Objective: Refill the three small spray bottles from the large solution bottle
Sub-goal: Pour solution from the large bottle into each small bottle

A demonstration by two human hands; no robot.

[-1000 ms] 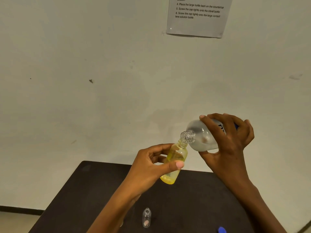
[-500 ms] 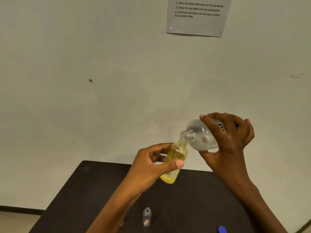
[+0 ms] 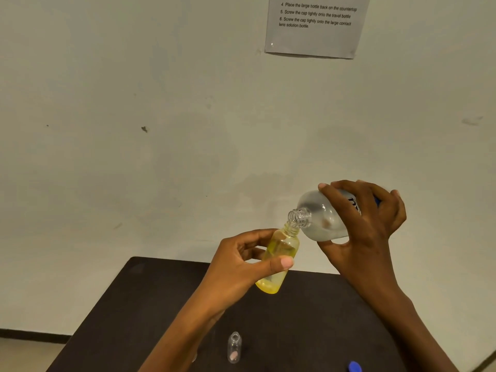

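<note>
The left hand (image 3: 241,261) is curled round a small yellow spray bottle (image 3: 281,253), thumb across its front and fingers behind. It holds the bottle capless and leaning, in the air above the bench (image 3: 150,304). Below this hand a small clear bottle (image 3: 234,347) stands uncapped on the bench and looks unfilled, apart from something pinkish at its bottom. Just right of the left hand, the large solution bottle (image 3: 322,218) is tipped neck-down, its open threaded mouth at the yellow bottle's neck. The right hand (image 3: 367,224) grips the large bottle's body, fingers wrapped over it and thumb beneath. Below the right forearm a blue cap (image 3: 354,367) lies at the bench's near edge.

I judge the task to be mid-pour on one small bottle. Whether liquid is flowing, and how full the yellow bottle is, I cannot tell. The clear bottle appears left to fill, a third small bottle is out of view, and capping remains.
</note>
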